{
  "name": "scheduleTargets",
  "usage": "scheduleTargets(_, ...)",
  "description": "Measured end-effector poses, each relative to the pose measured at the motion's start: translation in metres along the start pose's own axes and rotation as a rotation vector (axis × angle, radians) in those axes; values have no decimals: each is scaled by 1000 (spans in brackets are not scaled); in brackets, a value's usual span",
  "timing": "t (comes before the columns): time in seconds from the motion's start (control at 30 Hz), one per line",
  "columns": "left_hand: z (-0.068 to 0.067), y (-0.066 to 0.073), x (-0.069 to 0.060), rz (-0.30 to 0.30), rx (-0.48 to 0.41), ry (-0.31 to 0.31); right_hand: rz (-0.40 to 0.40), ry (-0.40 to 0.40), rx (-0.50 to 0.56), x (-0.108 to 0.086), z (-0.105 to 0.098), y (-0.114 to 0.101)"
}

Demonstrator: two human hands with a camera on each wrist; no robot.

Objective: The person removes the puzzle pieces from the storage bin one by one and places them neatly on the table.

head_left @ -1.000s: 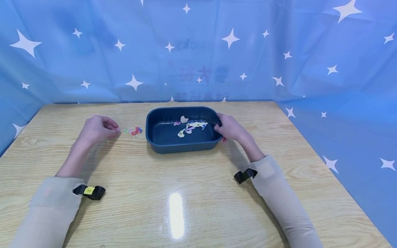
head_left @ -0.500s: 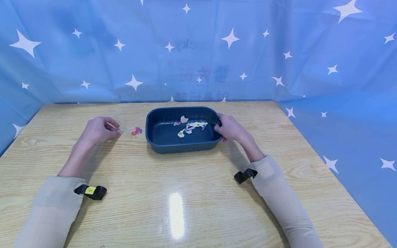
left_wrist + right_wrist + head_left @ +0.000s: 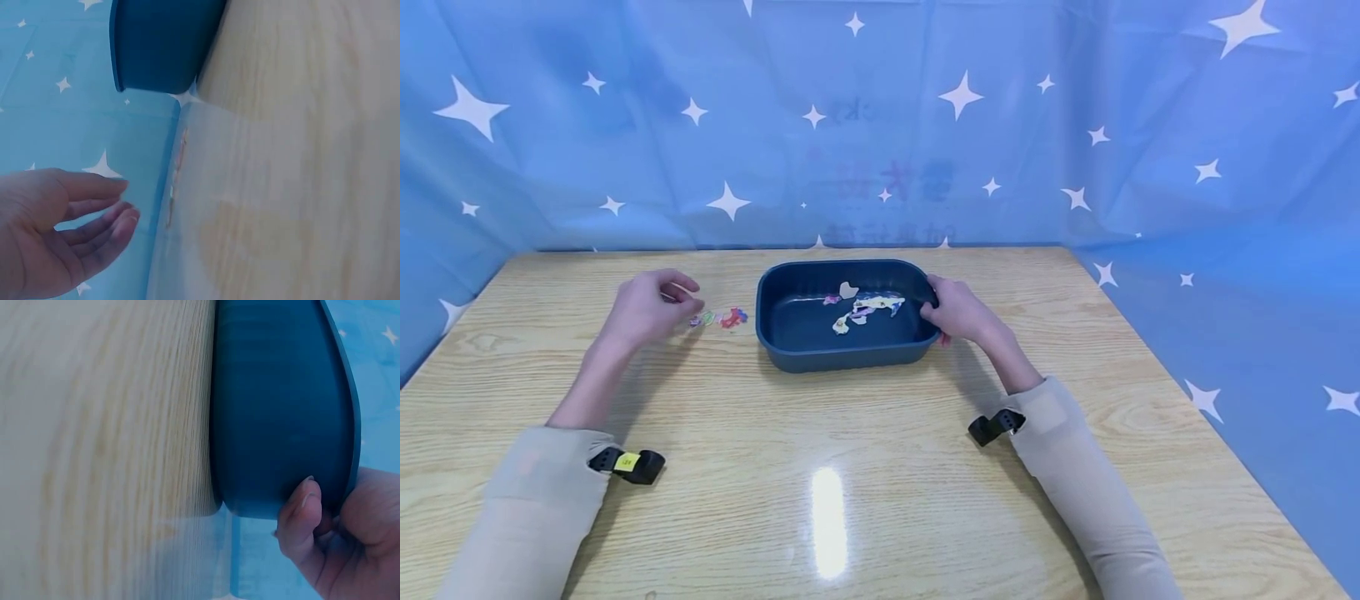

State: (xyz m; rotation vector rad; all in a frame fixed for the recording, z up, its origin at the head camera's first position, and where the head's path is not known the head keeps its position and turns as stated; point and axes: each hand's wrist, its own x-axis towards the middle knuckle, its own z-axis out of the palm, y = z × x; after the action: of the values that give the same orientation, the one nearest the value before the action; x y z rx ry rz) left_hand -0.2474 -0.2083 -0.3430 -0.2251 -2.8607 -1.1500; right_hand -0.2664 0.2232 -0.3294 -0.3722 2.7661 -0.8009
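Note:
A dark blue rectangular bin stands on the table, with several small flat sticker-like pieces inside it. My right hand grips the bin's right end, thumb over the rim and fingers against the outer wall, as the right wrist view shows too. More small colourful flat pieces lie in a short row left of the bin. Just above the left end of that row hovers my left hand. In the left wrist view, a gap shows between its thumb and fingers, and nothing is visible there.
The wooden table reaches back to a blue curtain with white stars. Each sleeve carries a small black wrist camera, one on the left and one on the right.
My left hand has risen slightly and shifted right, off the leftmost flat piece, which now shows on the table. The right hand and the bin have stayed in place.

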Motion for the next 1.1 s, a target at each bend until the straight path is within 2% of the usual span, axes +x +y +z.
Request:
scheduleTargets(0.17,5,13,1,104,-41,66,4,5,-1,1,0,1)
scheduleTargets(0.33,11,29,1,157,-114,84,10,1,-8,0,0,1)
scheduleTargets(0.57,24,56,3,192,-183,50,9,-2,-8,1,-1,1)
scheduleTargets(0.73,34,75,8,175,-205,22,8,3,-8,2,0,2)
scheduleTargets(0.97,55,95,19,207,-206,-43,-1,13,4,2,1,3)
scheduleTargets(1.1,70,105,25,190,-212,-87,-24,16,10,2,1,4)
